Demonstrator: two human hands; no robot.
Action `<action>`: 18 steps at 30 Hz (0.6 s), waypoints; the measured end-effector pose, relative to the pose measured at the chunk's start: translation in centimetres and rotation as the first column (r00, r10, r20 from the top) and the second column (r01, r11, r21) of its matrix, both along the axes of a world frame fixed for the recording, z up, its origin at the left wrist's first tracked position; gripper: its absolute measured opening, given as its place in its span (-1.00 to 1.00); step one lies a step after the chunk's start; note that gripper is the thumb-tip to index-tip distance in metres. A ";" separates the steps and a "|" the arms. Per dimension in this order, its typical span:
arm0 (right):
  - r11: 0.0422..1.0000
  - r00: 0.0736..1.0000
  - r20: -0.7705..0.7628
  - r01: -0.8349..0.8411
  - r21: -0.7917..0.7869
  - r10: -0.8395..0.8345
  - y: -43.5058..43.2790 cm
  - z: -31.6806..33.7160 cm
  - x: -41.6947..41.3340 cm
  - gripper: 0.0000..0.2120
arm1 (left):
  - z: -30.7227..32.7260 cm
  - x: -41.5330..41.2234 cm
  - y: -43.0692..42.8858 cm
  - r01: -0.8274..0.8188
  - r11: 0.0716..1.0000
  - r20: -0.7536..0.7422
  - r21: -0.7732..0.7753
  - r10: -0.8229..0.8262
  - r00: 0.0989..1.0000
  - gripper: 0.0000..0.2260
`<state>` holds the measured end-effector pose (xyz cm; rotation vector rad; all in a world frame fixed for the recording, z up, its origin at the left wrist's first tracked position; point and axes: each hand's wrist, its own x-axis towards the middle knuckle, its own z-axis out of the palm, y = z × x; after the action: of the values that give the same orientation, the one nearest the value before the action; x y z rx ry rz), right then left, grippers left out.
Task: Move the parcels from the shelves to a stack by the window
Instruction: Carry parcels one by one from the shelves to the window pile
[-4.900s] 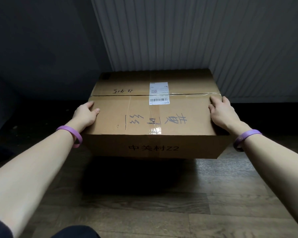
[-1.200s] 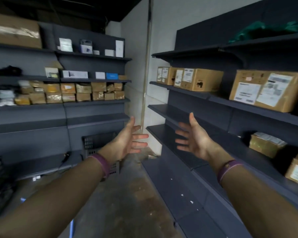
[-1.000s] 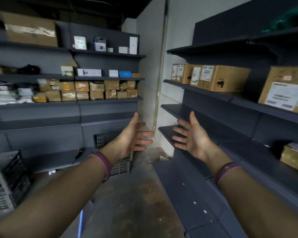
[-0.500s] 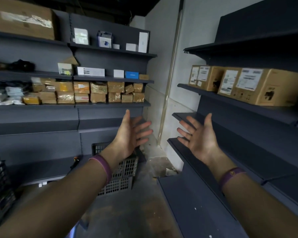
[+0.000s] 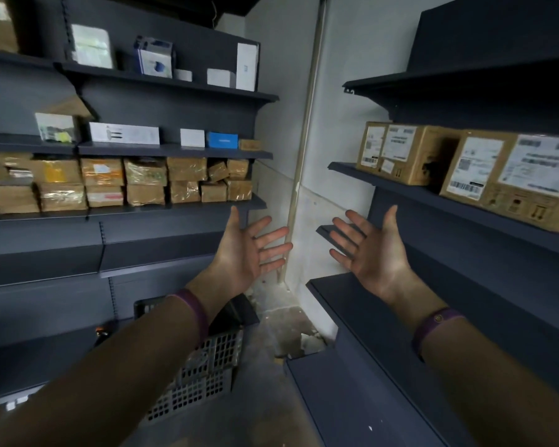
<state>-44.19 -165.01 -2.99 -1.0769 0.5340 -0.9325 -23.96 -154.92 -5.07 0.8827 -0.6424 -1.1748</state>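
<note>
**While both hands hang empty, parcels sit on shelves to either side**

Where the left shelving (image 5: 162, 243) runs along the wall, brown parcels (image 5: 142, 182) fill one board in two rows. Most are wrapped in glossy tape and some carry pale or yellow labels. Small boxes (image 5: 123, 133), white and blue, stand on the boards above. Lower down, a perforated crate (image 5: 204, 366) sits on the floor behind the left forearm.

The left hand (image 5: 246, 250) is raised with its palm turned inward, fingers straight and spread, holding nothing. A purple wristband (image 5: 192, 312) circles that wrist. The right hand (image 5: 371, 250) mirrors it, well apart from the left and equally empty, above a second wristband (image 5: 436, 321).

On the right shelving (image 5: 465, 208) a far carton (image 5: 404, 153) and a near carton (image 5: 510, 175) stand side by side on one board. Each bears white barcode labels, whose print seems too blurred to read.

Half a second ago the near carton looked smaller and stopped short of the right edge, and the hands stood slightly closer together. Nearly five seconds back both hands gripped a large carton by its sides, but now neither touches anything.
</note>
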 end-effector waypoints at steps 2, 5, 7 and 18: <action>1.000 1.000 0.000 0.005 -0.026 -0.005 -3.0 0.1 1.4 -0.20 | 0.1 1.1 -3.2 0.002 1.000 0.017 -0.006 -0.002 1.000 -0.28; 0.997 0.999 0.018 0.037 -0.071 -0.036 -8.1 0.8 3.1 -0.23 | 0.6 2.4 -8.3 0.005 1.000 0.062 -0.013 -0.004 0.998 -0.28; 0.994 0.998 0.041 0.044 -0.096 -0.040 -12.0 1.5 4.1 -0.23 | 1.2 3.3 -12.0 0.013 1.000 0.091 -0.024 -0.011 0.996 -0.28; 0.980 0.993 0.023 0.121 -0.157 -0.118 -28.8 4.4 6.4 -0.23 | 5.0 6.1 -31.2 0.057 0.996 0.162 -0.061 -0.047 0.986 -0.31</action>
<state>-37.82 -193.81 1.40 -1.1901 0.5243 -1.1016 -17.85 -186.09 -0.03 0.9153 -0.8351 -1.1302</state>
